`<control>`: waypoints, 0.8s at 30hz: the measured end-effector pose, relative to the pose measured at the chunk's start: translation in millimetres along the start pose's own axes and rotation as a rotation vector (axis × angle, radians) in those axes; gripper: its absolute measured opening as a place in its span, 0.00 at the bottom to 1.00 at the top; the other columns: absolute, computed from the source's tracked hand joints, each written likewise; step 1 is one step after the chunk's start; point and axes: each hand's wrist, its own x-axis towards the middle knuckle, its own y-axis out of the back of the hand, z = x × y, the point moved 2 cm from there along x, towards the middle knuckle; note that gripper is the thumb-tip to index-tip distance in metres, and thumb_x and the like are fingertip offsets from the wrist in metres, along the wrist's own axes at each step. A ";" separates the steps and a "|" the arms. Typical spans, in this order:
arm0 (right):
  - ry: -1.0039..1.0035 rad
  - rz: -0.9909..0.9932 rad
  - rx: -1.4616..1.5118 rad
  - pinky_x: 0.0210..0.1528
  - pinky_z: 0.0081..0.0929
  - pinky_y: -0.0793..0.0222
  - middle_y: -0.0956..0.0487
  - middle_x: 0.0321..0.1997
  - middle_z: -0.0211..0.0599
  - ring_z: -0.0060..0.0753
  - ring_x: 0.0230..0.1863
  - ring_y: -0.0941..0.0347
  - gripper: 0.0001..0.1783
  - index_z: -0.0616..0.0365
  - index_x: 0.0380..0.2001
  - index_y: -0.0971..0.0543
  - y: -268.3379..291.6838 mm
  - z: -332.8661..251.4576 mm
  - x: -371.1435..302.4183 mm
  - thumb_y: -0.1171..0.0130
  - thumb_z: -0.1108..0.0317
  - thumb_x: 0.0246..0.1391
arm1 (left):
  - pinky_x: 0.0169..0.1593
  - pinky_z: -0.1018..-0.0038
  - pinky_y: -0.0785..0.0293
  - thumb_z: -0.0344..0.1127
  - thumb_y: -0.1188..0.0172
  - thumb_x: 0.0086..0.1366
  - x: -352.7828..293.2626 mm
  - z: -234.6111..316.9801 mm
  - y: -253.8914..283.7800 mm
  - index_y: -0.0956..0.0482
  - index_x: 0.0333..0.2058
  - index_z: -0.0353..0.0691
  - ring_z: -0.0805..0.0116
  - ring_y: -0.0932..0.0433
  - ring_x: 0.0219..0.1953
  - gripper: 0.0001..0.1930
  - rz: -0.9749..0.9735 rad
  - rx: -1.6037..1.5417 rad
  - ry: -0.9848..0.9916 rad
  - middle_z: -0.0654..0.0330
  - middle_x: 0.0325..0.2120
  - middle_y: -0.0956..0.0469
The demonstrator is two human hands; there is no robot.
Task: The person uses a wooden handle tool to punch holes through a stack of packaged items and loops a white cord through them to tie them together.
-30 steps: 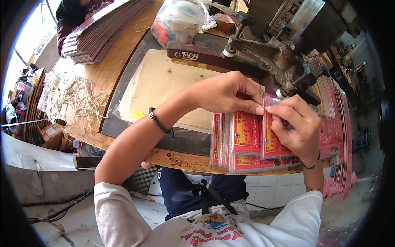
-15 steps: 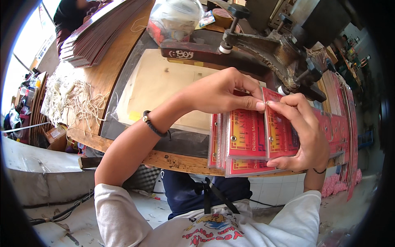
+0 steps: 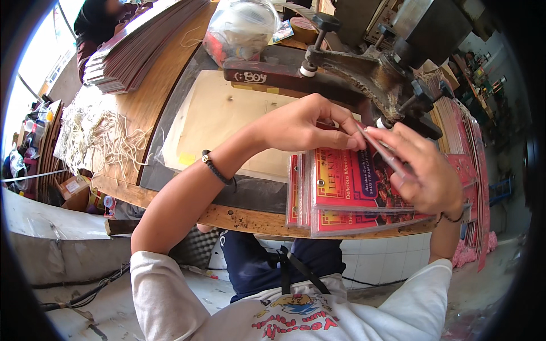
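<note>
My left hand [image 3: 310, 122] and my right hand [image 3: 424, 167] meet over a stack of red printed packets in clear plastic [image 3: 347, 193] at the front edge of the wooden bench [image 3: 239, 216]. Between the fingertips of both hands I pinch the top of one thin packet [image 3: 384, 153], lifted edge-on above the stack. A dark bracelet sits on my left wrist. Just behind my hands stands a dark metal press machine [image 3: 364, 68].
A beige sheet [image 3: 227, 119] lies on a dark mat in front of the machine. A pile of flat dark sheets [image 3: 136, 45] and a heap of white strings [image 3: 96, 142] are at the left. More red packets [image 3: 463, 148] stack at the right, a clear bag [image 3: 242, 25] at the back.
My hands have lifted one packet's top edge off the stack and tilted it edge-on. The view has shifted slightly downward.
</note>
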 end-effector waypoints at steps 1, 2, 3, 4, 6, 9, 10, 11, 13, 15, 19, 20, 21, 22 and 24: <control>0.043 -0.012 0.028 0.38 0.35 0.33 0.30 0.35 0.47 0.47 0.34 0.30 0.31 0.66 0.58 0.31 7.7 -0.2 3.1 0.46 0.67 0.48 | 0.49 0.76 0.28 0.34 0.39 0.65 1.3 0.4 -0.2 0.17 0.37 0.32 0.74 0.23 0.42 0.10 0.002 -0.014 0.034 0.60 0.37 0.18; 0.081 -0.022 0.037 0.38 0.36 0.33 0.30 0.35 0.48 0.47 0.33 0.30 0.30 0.67 0.57 0.31 12.4 5.1 5.9 0.47 0.68 0.49 | 0.50 0.77 0.29 0.33 0.40 0.65 1.5 2.2 -0.5 0.17 0.37 0.32 0.73 0.22 0.43 0.09 0.007 -0.028 0.071 0.60 0.37 0.18; 0.119 -0.033 0.046 0.38 0.36 0.33 0.29 0.34 0.49 0.48 0.33 0.31 0.29 0.67 0.57 0.31 16.1 8.9 9.2 0.48 0.68 0.49 | 0.51 0.77 0.29 0.32 0.40 0.65 1.4 3.2 -0.4 0.17 0.37 0.33 0.73 0.22 0.44 0.08 0.011 -0.041 0.108 0.60 0.38 0.18; 0.075 -0.084 0.050 0.42 0.35 0.33 0.26 0.37 0.51 0.48 0.36 0.29 0.28 0.68 0.56 0.30 23.2 4.3 13.3 0.50 0.67 0.51 | 0.51 0.77 0.28 0.31 0.40 0.65 0.4 2.7 0.3 0.18 0.37 0.33 0.73 0.22 0.44 0.08 0.004 -0.042 0.111 0.59 0.38 0.17; 0.102 -0.101 0.063 0.46 0.33 0.33 0.25 0.41 0.52 0.47 0.40 0.28 0.29 0.69 0.56 0.29 29.0 8.1 17.2 0.51 0.64 0.52 | 0.51 0.76 0.28 0.30 0.41 0.65 -1.3 0.2 2.5 0.19 0.37 0.33 0.74 0.22 0.44 0.07 -0.010 -0.043 0.116 0.58 0.39 0.17; -0.092 -0.186 0.180 0.55 0.31 0.35 0.23 0.48 0.52 0.42 0.49 0.26 0.34 0.71 0.55 0.29 38.6 -3.4 23.9 0.53 0.54 0.52 | 0.51 0.76 0.27 0.29 0.42 0.66 0.1 -6.0 1.3 0.24 0.38 0.33 0.76 0.21 0.44 0.06 0.006 -0.184 -0.038 0.55 0.38 0.16; -0.160 -0.201 0.227 0.56 0.31 0.35 0.23 0.49 0.51 0.41 0.50 0.26 0.37 0.71 0.55 0.29 40.5 -5.7 26.0 0.52 0.50 0.49 | 0.50 0.76 0.27 0.29 0.42 0.66 1.6 -7.0 0.6 0.26 0.37 0.34 0.77 0.21 0.43 0.05 0.035 -0.194 -0.036 0.55 0.37 0.16; -0.228 -0.215 0.273 0.56 0.31 0.35 0.23 0.50 0.51 0.40 0.51 0.26 0.41 0.72 0.55 0.28 41.6 -7.3 27.5 0.51 0.47 0.46 | 0.50 0.77 0.27 0.30 0.43 0.67 3.0 -8.2 -0.1 0.27 0.37 0.34 0.77 0.21 0.43 0.05 0.063 -0.204 -0.033 0.54 0.36 0.16; -0.140 -0.220 0.286 0.57 0.30 0.37 0.23 0.49 0.49 0.37 0.52 0.28 0.35 0.72 0.55 0.29 41.3 -3.5 25.8 0.53 0.52 0.53 | 0.49 0.77 0.26 0.30 0.44 0.68 3.8 -5.5 -1.1 0.28 0.38 0.34 0.78 0.20 0.41 0.05 0.095 -0.191 0.000 0.55 0.35 0.16; -0.129 -0.225 0.319 0.58 0.29 0.38 0.23 0.49 0.47 0.36 0.52 0.29 0.32 0.72 0.56 0.29 41.1 -2.2 25.8 0.53 0.55 0.56 | 0.48 0.78 0.26 0.30 0.44 0.69 3.3 1.8 -3.1 0.28 0.40 0.34 0.78 0.20 0.40 0.06 0.103 -0.144 0.061 0.56 0.33 0.15; -0.200 -0.257 0.369 0.59 0.28 0.39 0.23 0.51 0.46 0.34 0.53 0.30 0.32 0.71 0.56 0.29 43.8 -3.1 27.4 0.52 0.56 0.56 | 0.47 0.79 0.26 0.31 0.45 0.69 3.4 0.3 -4.3 0.25 0.45 0.34 0.79 0.20 0.39 0.09 0.105 -0.126 0.050 0.58 0.33 0.15; -0.200 -0.270 0.369 0.59 0.28 0.40 0.23 0.51 0.46 0.34 0.53 0.30 0.32 0.71 0.56 0.29 44.4 -2.2 27.4 0.52 0.56 0.56 | 0.47 0.79 0.26 0.30 0.45 0.70 4.4 -0.9 -4.9 0.25 0.46 0.34 0.79 0.20 0.39 0.10 0.103 -0.117 0.045 0.58 0.33 0.15; -0.204 -0.270 0.368 0.60 0.28 0.40 0.23 0.52 0.46 0.34 0.54 0.30 0.32 0.71 0.56 0.30 45.0 -1.9 26.6 0.52 0.56 0.56 | 0.48 0.79 0.26 0.30 0.45 0.70 5.5 -2.0 -5.5 0.24 0.47 0.33 0.79 0.20 0.39 0.10 0.100 -0.107 0.039 0.58 0.33 0.15; -0.206 -0.271 0.372 0.60 0.28 0.40 0.23 0.52 0.46 0.34 0.54 0.30 0.32 0.71 0.57 0.30 44.3 -1.3 26.0 0.52 0.56 0.56 | 0.48 0.79 0.26 0.30 0.45 0.70 5.2 -2.7 -5.6 0.23 0.47 0.33 0.79 0.20 0.39 0.10 0.095 -0.115 0.024 0.59 0.33 0.15; -0.185 -0.264 0.379 0.61 0.28 0.40 0.23 0.53 0.47 0.34 0.55 0.30 0.32 0.71 0.57 0.30 41.1 0.2 24.6 0.52 0.57 0.56 | 0.48 0.78 0.25 0.30 0.45 0.70 4.4 -3.9 -4.5 0.22 0.46 0.33 0.79 0.20 0.39 0.10 0.083 -0.129 -0.006 0.59 0.33 0.15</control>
